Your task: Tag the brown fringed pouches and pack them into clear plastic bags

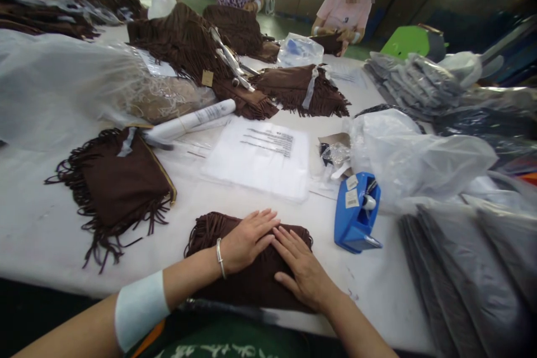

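Note:
A dark brown fringed pouch (255, 285) lies at the table's near edge, its fringe gathered along the far side and left corner. On top of it my left hand (247, 240) rests flat, fingers stretched toward the right. My right hand (300, 268) also lies flat on the pouch, fingers pointing up and left, their tips close to the left hand's. To the left is a second brown fringed pouch (126, 173) with a gold zipper along its right edge. Just beyond my hands sits a stack of clear printed plastic bags (260, 156).
A blue tape dispenser (356, 212) stands right of my hands. Grey packed items (461, 268) and clear plastic (411, 151) cover the right side. More brown fringed pieces (297, 86) lie farther back, near a plastic roll (193, 120). Co-workers (346, 11) stand across the table.

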The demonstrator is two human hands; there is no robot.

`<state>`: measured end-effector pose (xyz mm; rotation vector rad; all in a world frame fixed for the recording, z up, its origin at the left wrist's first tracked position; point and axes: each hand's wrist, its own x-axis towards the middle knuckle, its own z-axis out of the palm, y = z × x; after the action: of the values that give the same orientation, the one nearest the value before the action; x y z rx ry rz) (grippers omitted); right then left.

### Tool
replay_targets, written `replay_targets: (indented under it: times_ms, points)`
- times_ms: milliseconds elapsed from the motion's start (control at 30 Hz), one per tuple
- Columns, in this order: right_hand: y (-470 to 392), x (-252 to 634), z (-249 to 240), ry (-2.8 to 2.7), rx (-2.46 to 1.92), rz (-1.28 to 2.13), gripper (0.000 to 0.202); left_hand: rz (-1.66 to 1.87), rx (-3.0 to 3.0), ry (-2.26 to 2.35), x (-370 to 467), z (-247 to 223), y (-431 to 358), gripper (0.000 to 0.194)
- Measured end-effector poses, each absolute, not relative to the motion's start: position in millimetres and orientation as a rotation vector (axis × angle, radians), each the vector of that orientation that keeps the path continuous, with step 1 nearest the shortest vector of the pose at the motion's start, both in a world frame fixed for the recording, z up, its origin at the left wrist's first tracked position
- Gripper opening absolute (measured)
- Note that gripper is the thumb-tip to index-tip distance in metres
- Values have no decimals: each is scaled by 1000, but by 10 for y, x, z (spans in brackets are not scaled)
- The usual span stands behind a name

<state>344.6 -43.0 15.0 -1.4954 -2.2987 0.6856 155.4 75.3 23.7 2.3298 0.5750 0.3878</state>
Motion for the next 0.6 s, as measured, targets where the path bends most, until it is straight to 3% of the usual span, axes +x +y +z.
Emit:
replay_targets:
  times_ms: [200,333,467,600]
  points:
    - [-782,3487,335,-1957,-1419,765,39,241,2550,424,1558,209,600,38]
    - [-548,3571,498,-1540,-1537,609,40,283,2589,471,1571,202,520,38]
    - [-229,3407,340,-1869,-1528,690,45,325,2586,531,1487,330,373,38]
    - [-267,3157,65,-2181,-1461,613,51,363,2551,500,1233,551,313,25]
